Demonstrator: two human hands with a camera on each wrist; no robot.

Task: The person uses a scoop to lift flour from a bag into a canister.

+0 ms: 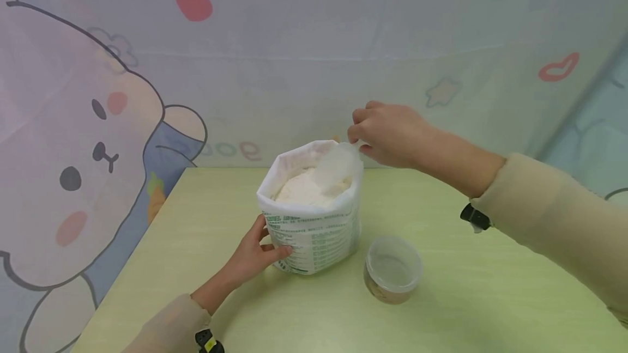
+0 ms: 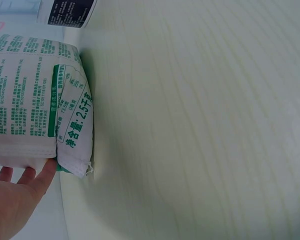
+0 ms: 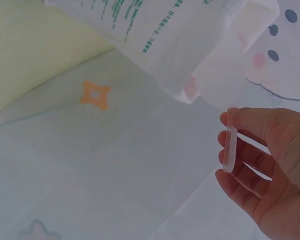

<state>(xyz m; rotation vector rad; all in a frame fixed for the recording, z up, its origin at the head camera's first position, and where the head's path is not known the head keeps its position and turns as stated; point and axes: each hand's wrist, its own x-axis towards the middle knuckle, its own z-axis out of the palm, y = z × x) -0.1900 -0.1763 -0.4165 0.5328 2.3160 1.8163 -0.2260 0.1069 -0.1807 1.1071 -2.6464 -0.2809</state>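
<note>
A white flour bag with green print stands upright, its top folded open over pale powder. My left hand grips the bag's lower left corner, thumb across the front; the left wrist view shows its fingertips against the bag. Over the bag's right rim, my right hand pinches the handle of a translucent plastic scoop. The wide part of the scoop reaches down into the bag's mouth, its lower edge hard to make out. In the right wrist view, thumb and fingertips pinch the thin handle.
A round clear plastic tub sits right of the bag, nearer to me. In the left wrist view a dark label shows at the top. The pale yellow-green table meets a cartoon-printed cloth behind.
</note>
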